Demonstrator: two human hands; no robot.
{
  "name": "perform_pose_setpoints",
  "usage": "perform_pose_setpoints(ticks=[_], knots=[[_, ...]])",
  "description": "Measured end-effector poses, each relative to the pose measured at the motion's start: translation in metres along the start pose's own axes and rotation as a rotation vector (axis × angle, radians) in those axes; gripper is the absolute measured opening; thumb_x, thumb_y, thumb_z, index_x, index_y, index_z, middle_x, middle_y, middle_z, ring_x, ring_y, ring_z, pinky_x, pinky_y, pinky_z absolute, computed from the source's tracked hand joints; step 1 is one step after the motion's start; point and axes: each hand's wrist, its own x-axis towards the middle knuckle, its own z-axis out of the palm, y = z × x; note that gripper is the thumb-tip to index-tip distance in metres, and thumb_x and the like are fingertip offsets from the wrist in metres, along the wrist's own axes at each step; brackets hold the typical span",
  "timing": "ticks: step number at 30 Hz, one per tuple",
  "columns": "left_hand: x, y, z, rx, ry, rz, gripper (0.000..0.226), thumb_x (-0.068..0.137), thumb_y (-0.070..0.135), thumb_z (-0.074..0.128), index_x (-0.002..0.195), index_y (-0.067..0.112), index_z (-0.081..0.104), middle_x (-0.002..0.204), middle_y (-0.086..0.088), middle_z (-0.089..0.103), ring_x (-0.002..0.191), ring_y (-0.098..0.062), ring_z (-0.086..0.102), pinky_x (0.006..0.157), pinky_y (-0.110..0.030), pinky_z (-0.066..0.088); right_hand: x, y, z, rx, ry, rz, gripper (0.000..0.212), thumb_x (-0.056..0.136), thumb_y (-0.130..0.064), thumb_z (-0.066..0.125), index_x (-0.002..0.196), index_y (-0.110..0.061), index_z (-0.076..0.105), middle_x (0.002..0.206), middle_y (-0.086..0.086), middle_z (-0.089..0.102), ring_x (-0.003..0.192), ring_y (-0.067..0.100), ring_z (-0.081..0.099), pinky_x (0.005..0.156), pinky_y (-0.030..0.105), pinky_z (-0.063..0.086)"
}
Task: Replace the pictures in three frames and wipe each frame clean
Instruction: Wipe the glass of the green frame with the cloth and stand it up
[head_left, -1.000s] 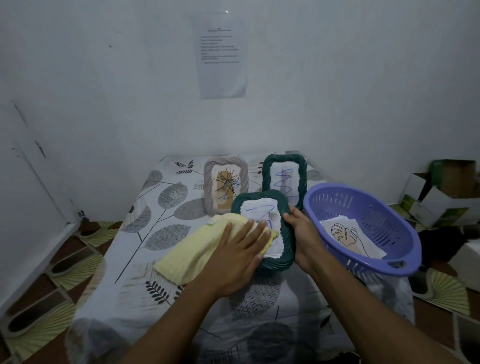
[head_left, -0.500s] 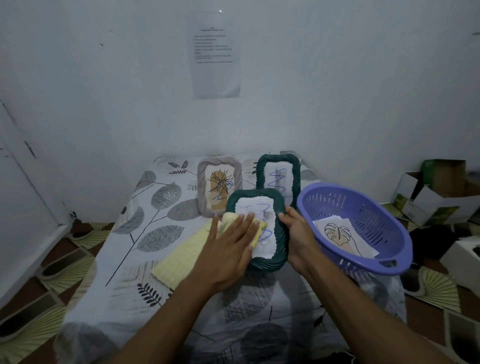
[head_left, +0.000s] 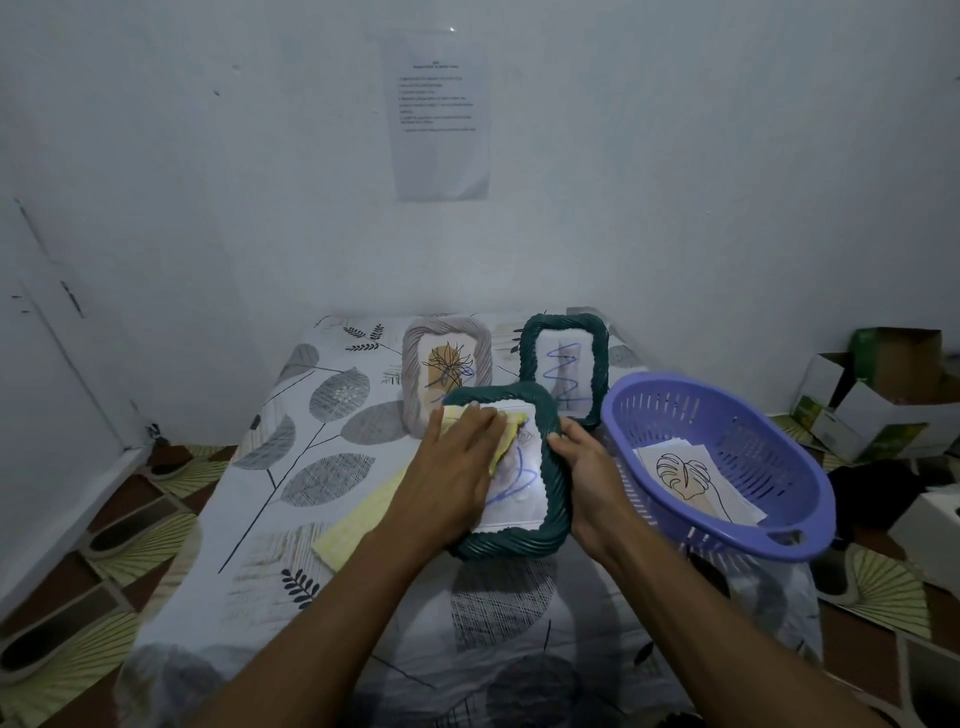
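A dark green woven frame (head_left: 553, 499) lies flat near the middle of the table, holding a picture with blue scribbles. My left hand (head_left: 454, 467) presses a yellow cloth (head_left: 353, 525) flat onto its glass, fingers spread over the upper left part. My right hand (head_left: 587, 475) grips the frame's right edge. Behind it stand a grey woven frame (head_left: 415, 364) with a brown plant picture and a second green frame (head_left: 597, 358) with a blue scribble picture.
A purple plastic basket (head_left: 753, 535) at the right holds loose leaf pictures (head_left: 691, 478). The table wears a leaf-print cloth (head_left: 322, 467) and stands against a white wall. Cardboard boxes (head_left: 883, 395) sit on the floor at the right.
My left hand has slid the yellow cloth up and to the right across the near green frame's glass. My right hand has kept its hold on the frame's edge.
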Motion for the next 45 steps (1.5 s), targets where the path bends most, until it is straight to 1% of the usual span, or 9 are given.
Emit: perform_pose_setpoints(ticks=[3, 8, 11, 16, 23, 28, 34, 41, 45], knots=[[0.003, 0.002, 0.002, 0.082, -0.036, 0.028, 0.051, 0.097, 0.029, 0.028, 0.142, 0.012, 0.043, 0.151, -0.005, 0.039, 0.141, -0.023, 0.034, 0.116, -0.052, 0.014, 0.000, 0.000, 0.001, 0.017, -0.012, 0.009, 0.030, 0.099, -0.003, 0.039, 0.116, -0.009, 0.063, 0.111, 0.013, 0.071, 0.101, 0.033, 0.068, 0.081, 0.041, 0.054], [-0.007, 0.007, 0.006, 0.108, -0.055, 0.115, 0.052, 0.099, 0.035, 0.026, 0.147, 0.017, 0.035, 0.157, 0.001, 0.026, 0.144, -0.016, 0.025, 0.114, -0.053, 0.011, 0.004, -0.001, -0.007, 0.014, -0.013, -0.001, 0.032, 0.100, -0.006, 0.040, 0.124, -0.010, 0.060, 0.119, 0.014, 0.069, 0.108, 0.034, 0.065, 0.093, 0.048, 0.051], [0.003, 0.005, 0.004, 0.126, -0.043, 0.037, 0.053, 0.099, 0.034, 0.025, 0.149, 0.016, 0.031, 0.158, 0.001, 0.022, 0.145, -0.017, 0.022, 0.115, -0.052, 0.009, -0.001, 0.007, -0.004, 0.028, -0.026, 0.020, 0.032, 0.100, -0.006, 0.041, 0.127, -0.010, 0.059, 0.122, 0.013, 0.067, 0.110, 0.032, 0.065, 0.093, 0.045, 0.051], [-0.010, 0.017, 0.008, 0.090, -0.104, 0.169, 0.053, 0.101, 0.034, 0.024, 0.151, 0.019, 0.025, 0.160, 0.005, 0.013, 0.147, -0.013, 0.013, 0.117, -0.053, 0.002, 0.002, -0.004, -0.013, 0.057, -0.005, 0.004, 0.032, 0.100, -0.007, 0.040, 0.125, -0.008, 0.059, 0.118, 0.015, 0.068, 0.109, 0.033, 0.065, 0.095, 0.047, 0.051], [-0.004, 0.012, 0.006, 0.150, -0.076, -0.019, 0.057, 0.101, 0.044, 0.016, 0.152, 0.020, 0.021, 0.160, 0.006, 0.012, 0.147, -0.013, 0.012, 0.115, -0.058, -0.001, -0.007, 0.004, -0.006, 0.138, -0.031, 0.043, 0.032, 0.101, -0.007, 0.037, 0.123, -0.009, 0.059, 0.119, 0.015, 0.068, 0.108, 0.034, 0.065, 0.090, 0.045, 0.052], [-0.023, 0.022, 0.010, 0.122, -0.130, 0.175, 0.053, 0.103, 0.039, 0.019, 0.153, 0.023, 0.017, 0.161, 0.008, 0.006, 0.148, -0.013, 0.007, 0.115, -0.058, -0.001, -0.003, -0.004, -0.013, 0.152, -0.018, 0.038, 0.032, 0.102, -0.011, 0.036, 0.122, -0.011, 0.061, 0.118, 0.015, 0.068, 0.109, 0.033, 0.065, 0.096, 0.049, 0.050], [-0.001, 0.015, 0.007, 0.097, -0.133, 0.010, 0.057, 0.101, 0.044, 0.013, 0.154, 0.022, 0.011, 0.161, 0.007, 0.002, 0.148, -0.011, 0.001, 0.114, -0.059, 0.005, -0.009, 0.006, -0.006, 0.167, -0.028, 0.059, 0.030, 0.103, -0.011, 0.037, 0.119, -0.009, 0.061, 0.118, 0.017, 0.068, 0.107, 0.033, 0.066, 0.092, 0.046, 0.051], [-0.023, 0.027, 0.014, 0.072, -0.121, 0.120, 0.056, 0.101, 0.046, 0.022, 0.153, 0.025, 0.017, 0.161, 0.010, 0.005, 0.148, -0.012, 0.004, 0.114, -0.058, -0.006, -0.007, 0.006, -0.012, 0.157, 0.015, 0.066, 0.029, 0.103, -0.014, 0.038, 0.117, -0.010, 0.063, 0.115, 0.015, 0.069, 0.107, 0.034, 0.066, 0.097, 0.050, 0.049], [-0.002, 0.016, 0.013, 0.095, -0.081, -0.069, 0.061, 0.099, 0.052, 0.019, 0.152, 0.023, 0.021, 0.160, 0.009, 0.005, 0.148, -0.012, 0.009, 0.114, -0.054, -0.009, -0.008, 0.009, -0.009, 0.196, -0.001, 0.072, 0.030, 0.103, -0.013, 0.037, 0.123, -0.008, 0.059, 0.120, 0.016, 0.067, 0.109, 0.033, 0.065, 0.098, 0.049, 0.049]])
